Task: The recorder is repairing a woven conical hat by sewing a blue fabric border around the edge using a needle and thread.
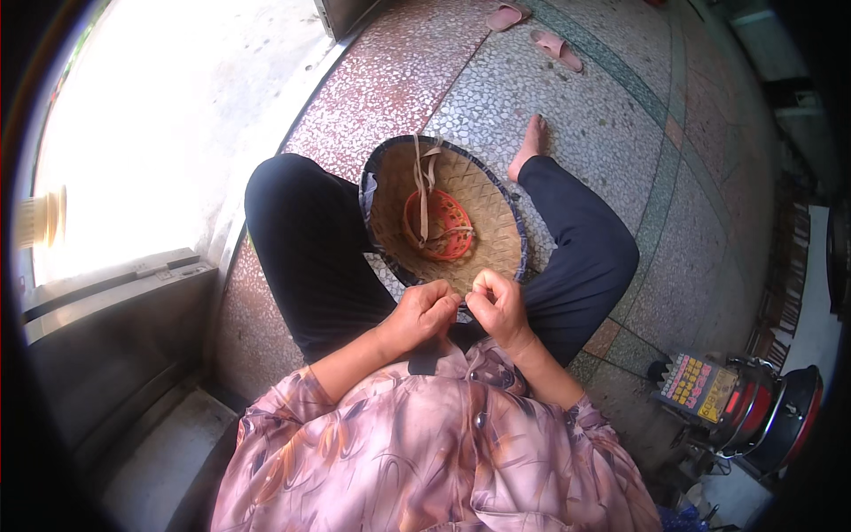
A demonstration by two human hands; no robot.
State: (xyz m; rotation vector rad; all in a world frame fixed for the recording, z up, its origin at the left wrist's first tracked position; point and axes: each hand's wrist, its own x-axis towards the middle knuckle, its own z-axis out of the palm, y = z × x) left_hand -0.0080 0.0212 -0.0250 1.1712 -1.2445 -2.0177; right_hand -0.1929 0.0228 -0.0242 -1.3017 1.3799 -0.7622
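My left hand and my right hand are close together over the near rim of an upturned woven bamboo hat. Both are closed, with thumb and finger pinched. Whatever is between the fingertips is too small to make out. The hat sits between my legs and has a dark bound edge. Inside it lies a small orange-red plastic basket, with some small bits in it that I cannot name. A pale cloth strap hangs from the hat's far edge across the basket.
Two pink slippers lie on the speckled tile floor ahead. Bright light comes through a doorway at left, beside a metal panel. At lower right stands a red and black vehicle-like object with a printed plate.
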